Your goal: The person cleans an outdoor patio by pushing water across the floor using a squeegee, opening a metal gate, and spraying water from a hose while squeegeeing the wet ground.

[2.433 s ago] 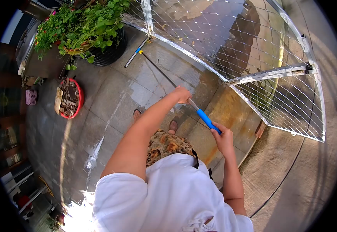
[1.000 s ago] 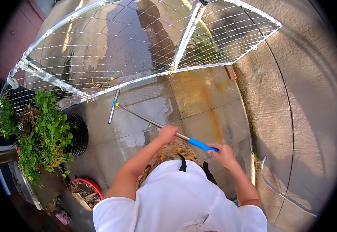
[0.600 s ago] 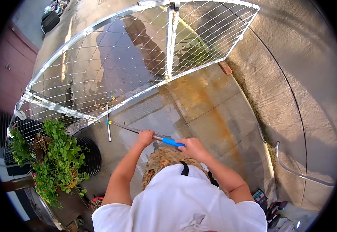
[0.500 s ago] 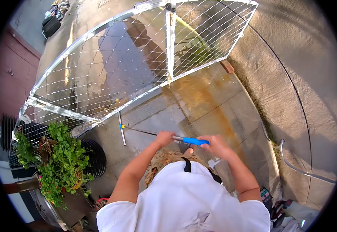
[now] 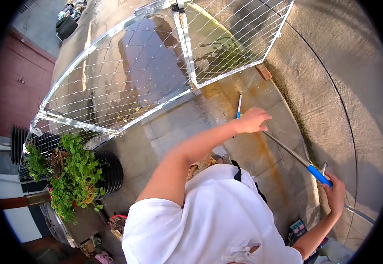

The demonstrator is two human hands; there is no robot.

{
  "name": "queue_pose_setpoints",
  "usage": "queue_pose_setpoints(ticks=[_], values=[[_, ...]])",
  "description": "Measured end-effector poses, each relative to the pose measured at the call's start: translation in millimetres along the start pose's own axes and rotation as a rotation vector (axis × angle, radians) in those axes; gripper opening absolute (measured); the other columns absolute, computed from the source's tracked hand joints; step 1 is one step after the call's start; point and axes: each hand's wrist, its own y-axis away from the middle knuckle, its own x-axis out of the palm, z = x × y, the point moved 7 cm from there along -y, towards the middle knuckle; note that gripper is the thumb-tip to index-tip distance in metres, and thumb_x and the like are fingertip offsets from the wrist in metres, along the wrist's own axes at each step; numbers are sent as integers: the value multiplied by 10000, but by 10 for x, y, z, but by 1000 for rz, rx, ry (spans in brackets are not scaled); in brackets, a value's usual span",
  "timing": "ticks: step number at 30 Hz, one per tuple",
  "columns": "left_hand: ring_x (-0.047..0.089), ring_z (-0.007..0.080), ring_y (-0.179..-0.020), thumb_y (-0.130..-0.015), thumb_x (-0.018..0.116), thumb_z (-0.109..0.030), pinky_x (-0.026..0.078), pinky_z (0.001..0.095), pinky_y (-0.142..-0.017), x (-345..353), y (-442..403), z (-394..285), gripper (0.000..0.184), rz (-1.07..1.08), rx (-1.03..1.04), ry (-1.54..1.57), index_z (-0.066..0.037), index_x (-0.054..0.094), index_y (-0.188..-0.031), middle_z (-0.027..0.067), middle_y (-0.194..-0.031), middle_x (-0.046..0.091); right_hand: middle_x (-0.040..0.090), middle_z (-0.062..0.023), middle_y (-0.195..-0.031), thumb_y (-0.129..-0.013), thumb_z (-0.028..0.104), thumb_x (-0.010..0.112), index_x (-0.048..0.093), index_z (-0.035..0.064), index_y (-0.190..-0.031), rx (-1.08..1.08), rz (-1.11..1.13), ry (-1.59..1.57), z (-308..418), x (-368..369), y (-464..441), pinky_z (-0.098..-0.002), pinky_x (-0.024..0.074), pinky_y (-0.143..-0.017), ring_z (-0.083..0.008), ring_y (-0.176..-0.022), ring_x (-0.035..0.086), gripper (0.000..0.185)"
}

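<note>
A floor squeegee with a long metal pole [image 5: 288, 149] and a blue grip [image 5: 318, 174] slants across the paving. Its narrow head [image 5: 239, 107] lies on the wet tiles near the mesh gate. My right hand [image 5: 335, 189] is closed around the end of the blue grip, out at the right. Farther down the pole, my left hand [image 5: 252, 120] reaches across and is loosely closed on it, with one finger sticking out. That hand partly covers the lower pole and the joint to the head.
The white wire-mesh gate [image 5: 192, 66] stands in front, with wet ground behind it. Leafy plants [image 5: 79, 169] in a black ribbed pot [image 5: 110, 171] are at left. A brick [image 5: 264, 71] sits by the gate's right corner. A grey hose [image 5: 358, 214] lies at right.
The squeegee head has swung from the left, near the plants, to the right along the gate. Both hands moved right, the right hand farther out and lower, the left hand farther forward.
</note>
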Motion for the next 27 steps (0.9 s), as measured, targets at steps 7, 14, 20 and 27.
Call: queue_pose_setpoints(ticks=[7, 14, 20, 27], values=[[526, 320, -1061, -782, 691, -234, 400, 430, -928, -2919, -61, 1283, 358, -691, -340, -773, -40, 613, -1072, 146, -1087, 599, 663, -193, -955, -642, 15, 706, 644, 37, -1085, 190, -57, 227, -1382, 187, -204, -403, 492, -787, -353, -893, 636, 448], [505, 288, -1114, -815, 642, -383, 378, 419, -959, -5127, 22, 1653, 444, -1032, -632, -1281, -58, 627, -1117, 121, -1113, 607, 671, -143, -846, -627, 66, 758, 655, 105, -970, 382, 49, 705, -2073, 385, -794, -449, 511, -740, -313, -863, 655, 360], [589, 300, -918, -824, 597, -339, 423, 414, -866, -5507, -280, 2190, 266, -771, -777, -1186, -99, 683, -900, 118, -888, 658, 661, -160, -832, -669, 14, 686, 619, 68, -885, 472, -50, 810, -2460, 140, -1645, -433, 522, -699, -337, -833, 653, 233], [574, 339, -759, -797, 555, -190, 437, 455, -708, -5675, 326, 2252, 157, -847, -788, -1411, -54, 550, -719, 136, -763, 610, 668, -148, -867, -747, 26, 571, 657, 93, -976, 170, 14, 678, -1937, 534, -3014, -442, 515, -746, -325, -834, 649, 253]])
